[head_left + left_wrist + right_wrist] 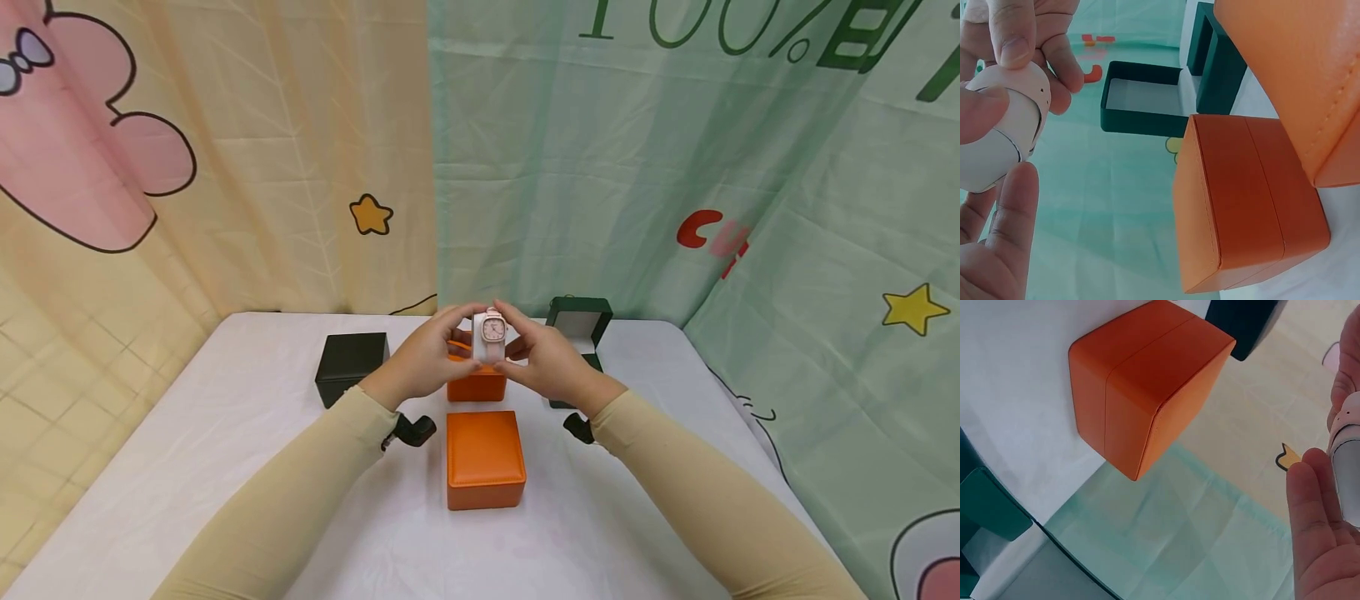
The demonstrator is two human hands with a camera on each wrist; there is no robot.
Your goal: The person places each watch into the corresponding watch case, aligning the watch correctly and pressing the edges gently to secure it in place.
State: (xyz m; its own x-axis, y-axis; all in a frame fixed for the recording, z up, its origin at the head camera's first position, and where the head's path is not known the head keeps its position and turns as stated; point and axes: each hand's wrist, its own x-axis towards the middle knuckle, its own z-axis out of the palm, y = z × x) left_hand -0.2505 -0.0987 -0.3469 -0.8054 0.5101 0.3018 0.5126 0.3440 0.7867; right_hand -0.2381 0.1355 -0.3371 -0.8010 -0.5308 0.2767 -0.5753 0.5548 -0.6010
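A watch [493, 330] with a squarish face and a pale pink strap is wrapped round a white cushion [478, 333]. My left hand [424, 357] holds it from the left side, and my right hand [553, 357] from the right, above the far part of the table. The left wrist view shows the strap's holes and a thumb pressing on the white cushion [985, 165]. At the right edge of the right wrist view, fingers [1313, 506] lie along the cushion [1349, 478]. Behind the hands, partly hidden, stands an orange box [477, 387].
Nearer on the white-covered table [375, 517] is another closed orange box [486, 454]. A closed black box [351, 362] stands at left. At right, partly behind my right hand, a dark green box [581, 317] has its lid up. Patterned curtains [525, 167] hang behind the table.
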